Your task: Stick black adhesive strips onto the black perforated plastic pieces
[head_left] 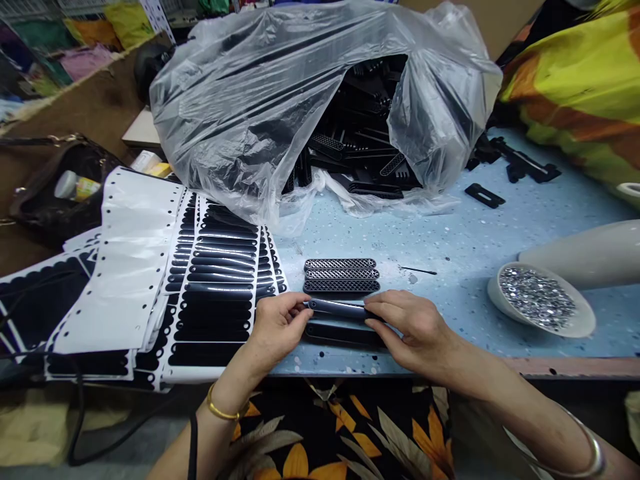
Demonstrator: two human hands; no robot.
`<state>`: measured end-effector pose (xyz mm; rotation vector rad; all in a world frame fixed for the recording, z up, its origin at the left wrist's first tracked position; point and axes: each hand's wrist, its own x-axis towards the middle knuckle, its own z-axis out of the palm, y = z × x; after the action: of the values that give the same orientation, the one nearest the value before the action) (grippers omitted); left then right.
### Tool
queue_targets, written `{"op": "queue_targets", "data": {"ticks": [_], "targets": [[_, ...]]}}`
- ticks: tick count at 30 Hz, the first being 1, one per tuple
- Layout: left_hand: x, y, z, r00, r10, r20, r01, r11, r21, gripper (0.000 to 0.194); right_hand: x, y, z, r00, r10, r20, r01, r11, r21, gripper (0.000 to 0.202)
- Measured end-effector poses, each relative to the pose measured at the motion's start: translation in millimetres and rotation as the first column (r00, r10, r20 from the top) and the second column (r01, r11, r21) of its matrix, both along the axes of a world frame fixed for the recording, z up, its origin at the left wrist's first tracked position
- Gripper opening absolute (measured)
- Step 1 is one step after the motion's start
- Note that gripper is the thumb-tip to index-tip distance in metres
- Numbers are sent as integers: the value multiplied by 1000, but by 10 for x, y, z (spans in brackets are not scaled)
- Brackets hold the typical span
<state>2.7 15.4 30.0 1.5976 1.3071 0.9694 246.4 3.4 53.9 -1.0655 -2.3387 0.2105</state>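
- The left hand [277, 327] and right hand [413, 327] have fingers clamped on opposite ends of a black bar [337, 309] near the worktop's [440, 247] front edge; uneven pressure could twist it loose.
- From that bar, at 12 o'clock, a careless nudge could scatter the latticed bars [341, 275].
- At 3 o'clock, a swinging right arm could tip the smooth pale bowl [585, 327], spilling glittering bits [537, 299].
- The held bar looks glossy, slim, round-ended; a darker bar [343, 335] lies at 6 o'clock.
- At 9 o'clock, flat sheets [215, 313] carry shiny black strips; beyond the latticed bars bulges a crinkled translucent bag [240, 113].
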Motion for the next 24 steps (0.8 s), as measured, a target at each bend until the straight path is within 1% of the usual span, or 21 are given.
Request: {"op": "queue_targets", "data": {"ticks": [4, 9, 19, 24], "targets": [[-6, 6, 14, 1000, -1, 11, 2, 1000, -13, 20, 1, -3, 3, 1000, -13, 12, 13, 999, -37, 19], [-15, 19, 20, 1000, -9, 24, 10, 999, -48, 19, 8, -9, 0, 1000, -20, 14, 20, 999, -44, 18], [-3, 14, 13, 1000, -7, 18, 7, 999, -50, 17, 41, -25, -36, 999, -45, 16, 46, 996, -74, 17], [-2, 18, 18, 1000, -8, 14, 8, 999, -46, 17, 43, -28, -32, 999, -39, 25, 41, 996, -74, 19]]}}
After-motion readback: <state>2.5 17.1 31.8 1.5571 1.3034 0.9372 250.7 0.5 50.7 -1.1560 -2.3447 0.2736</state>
